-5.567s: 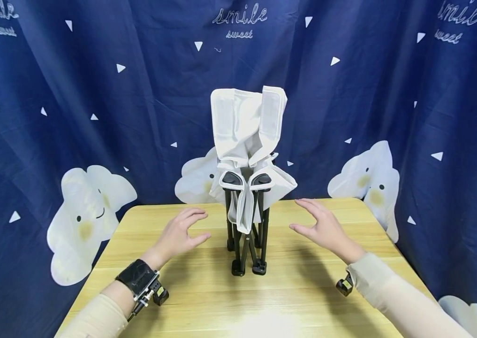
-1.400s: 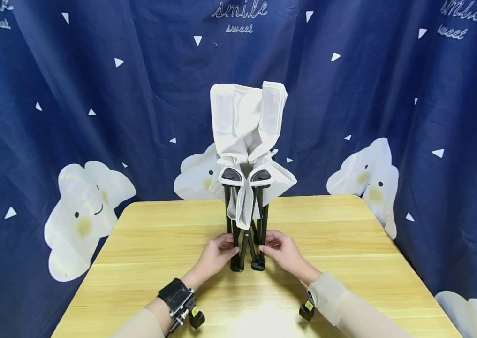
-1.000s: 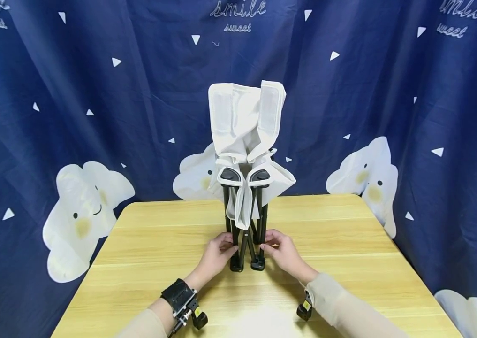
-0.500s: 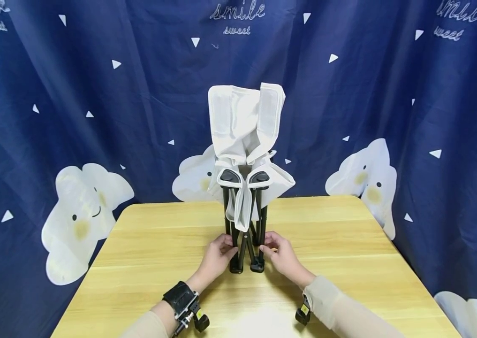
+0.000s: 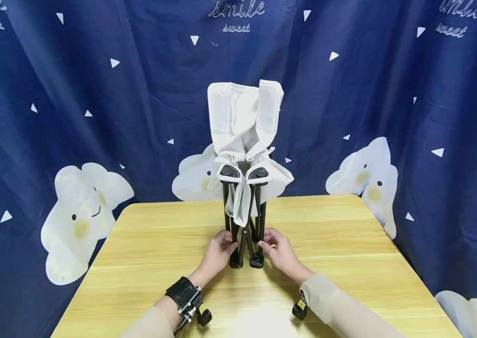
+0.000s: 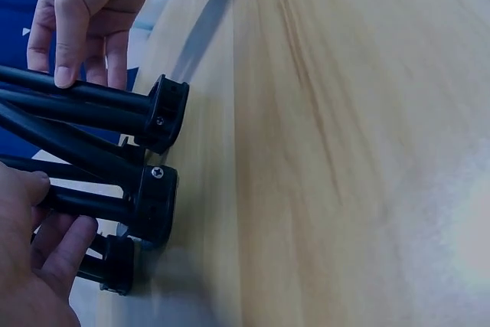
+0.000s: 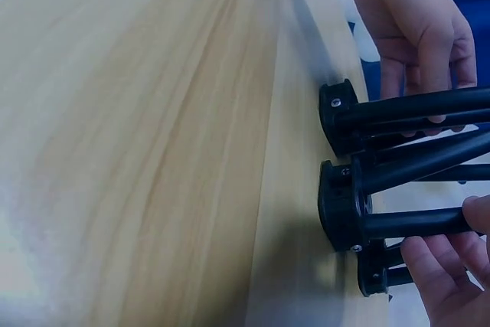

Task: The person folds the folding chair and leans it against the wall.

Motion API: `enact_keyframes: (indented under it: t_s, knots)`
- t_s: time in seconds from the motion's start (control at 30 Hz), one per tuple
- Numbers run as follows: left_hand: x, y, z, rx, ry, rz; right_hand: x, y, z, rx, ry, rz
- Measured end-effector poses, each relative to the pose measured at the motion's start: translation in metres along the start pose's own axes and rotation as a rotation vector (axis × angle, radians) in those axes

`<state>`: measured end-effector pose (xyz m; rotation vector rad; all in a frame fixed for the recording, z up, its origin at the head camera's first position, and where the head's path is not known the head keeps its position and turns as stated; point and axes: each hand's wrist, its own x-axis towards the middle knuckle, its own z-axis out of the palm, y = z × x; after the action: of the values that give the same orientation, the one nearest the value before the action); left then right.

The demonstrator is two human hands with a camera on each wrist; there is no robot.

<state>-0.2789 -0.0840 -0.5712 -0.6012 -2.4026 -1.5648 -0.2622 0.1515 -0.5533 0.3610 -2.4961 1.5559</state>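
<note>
A folded folding chair with a white fabric seat [image 5: 242,112] and black tube legs [image 6: 84,147] stands upright in the middle of the head view. My left hand [image 5: 216,256] grips a left leg low down, thumb in front and fingers behind. On the other side my right hand [image 5: 282,257] holds a right leg at about the same height. Both wrist views show thumb and fingers round the tubes, just above the black plastic feet [image 7: 341,204]. Bunched fabric hangs between the legs and hides their upper parts. Some fingertips are hidden behind the tubes.
The chair is over a light wooden table [image 5: 170,225] with rounded far corners. Behind it hangs a dark blue curtain [image 5: 149,70] printed with clouds and triangles. A camera on a black strap [image 5: 183,293] sits on my left wrist.
Earliest, both hands hovered open beside the chair; they then came in and took hold of its lower legs. Since half a second ago the chair appears slightly higher; lifted or slid, I cannot tell.
</note>
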Motion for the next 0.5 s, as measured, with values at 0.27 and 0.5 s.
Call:
enact_keyframes:
  t_s: [0.27, 0.5]
  knots:
    - [0.011, -0.003, -0.002, 0.013, 0.020, 0.000, 0.007, -0.002, 0.004, -0.011, 0.018, 0.009]
    - [0.020, -0.005, -0.002, 0.012, 0.021, -0.025, 0.014, 0.000, 0.005, -0.038, 0.019, 0.019]
